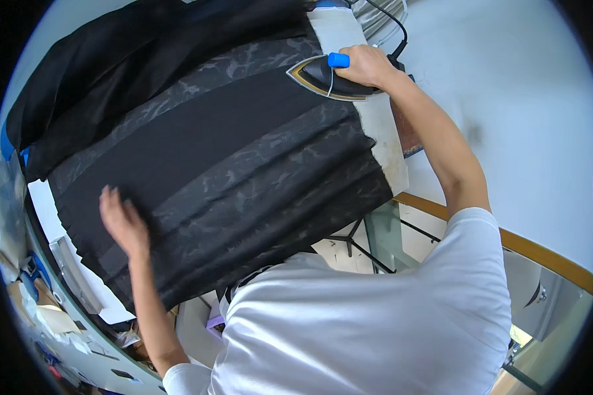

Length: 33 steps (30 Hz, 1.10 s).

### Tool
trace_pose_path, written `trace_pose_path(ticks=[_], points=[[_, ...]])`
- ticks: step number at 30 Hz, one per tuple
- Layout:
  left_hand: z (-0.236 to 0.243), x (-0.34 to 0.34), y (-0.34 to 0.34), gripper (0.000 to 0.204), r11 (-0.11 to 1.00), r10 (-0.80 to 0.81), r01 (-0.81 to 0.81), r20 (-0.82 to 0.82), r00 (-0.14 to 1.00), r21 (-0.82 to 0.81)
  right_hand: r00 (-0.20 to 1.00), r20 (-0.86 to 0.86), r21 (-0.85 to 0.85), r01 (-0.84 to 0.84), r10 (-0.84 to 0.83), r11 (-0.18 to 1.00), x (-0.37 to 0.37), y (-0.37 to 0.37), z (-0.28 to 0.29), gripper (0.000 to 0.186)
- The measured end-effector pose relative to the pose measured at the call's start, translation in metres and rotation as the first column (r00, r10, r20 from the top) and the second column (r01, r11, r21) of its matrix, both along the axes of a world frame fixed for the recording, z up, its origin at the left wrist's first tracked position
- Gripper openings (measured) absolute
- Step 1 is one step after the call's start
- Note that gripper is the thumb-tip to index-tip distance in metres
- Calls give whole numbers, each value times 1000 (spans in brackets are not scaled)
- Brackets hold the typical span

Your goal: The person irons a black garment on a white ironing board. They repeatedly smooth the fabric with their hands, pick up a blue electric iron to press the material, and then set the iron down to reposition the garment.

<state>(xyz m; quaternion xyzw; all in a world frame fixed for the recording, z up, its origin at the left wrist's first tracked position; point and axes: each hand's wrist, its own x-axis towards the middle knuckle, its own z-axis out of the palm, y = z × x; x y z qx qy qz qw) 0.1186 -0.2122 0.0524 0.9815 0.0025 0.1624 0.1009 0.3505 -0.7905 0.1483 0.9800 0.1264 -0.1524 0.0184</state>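
Black fabric with a faint camouflage pattern (pixel 244 178) lies spread over a white board, and a plain black strip (pixel 197 141) runs across it. At the far right edge of the cloth, my right hand (pixel 369 66) is closed round the handle of a clothes iron (pixel 319 76). The iron's pointed tip faces left, and its soleplate rests on or just over the fabric. Over the near left part of the cloth is my left hand (pixel 124 220), fingers stretched out and slightly blurred, holding nothing. Whether it presses on the fabric is unclear.
More black cloth (pixel 105 79) lies bunched along the far left. The white board's edge (pixel 392 148) shows at the right, beside a white table (pixel 507 118) with a wooden edge. The iron's cord (pixel 402 39) runs up behind my right hand. Assorted items (pixel 39 283) crowd the left.
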Motion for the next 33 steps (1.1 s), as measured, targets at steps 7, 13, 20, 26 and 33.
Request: trace_pose_path(ticks=[7, 13, 20, 26, 33], points=[[-13, 61, -194, 55, 972, -229, 212, -186, 956, -105, 998, 30, 61, 49, -51, 997, 10, -17, -6, 34], [-22, 69, -226, 60, 979, -203, 193, -224, 953, -64, 983, 52, 81, 170, -174, 982, 3, -52, -16, 35], [-33, 63, -227, 63, 980, -197, 194, -217, 956, -36, 857, -32, 30, 515, -515, 856, -29, -121, -6, 46], [-31, 59, -223, 62, 984, -171, 156, -212, 962, -85, 628, -74, 211, 769, -775, 603, -77, -209, -22, 43], [-13, -11, -124, 57, 998, 19, -31, -224, 974, -51, 602, -131, 323, 777, -788, 540, -126, -279, -51, 43]])
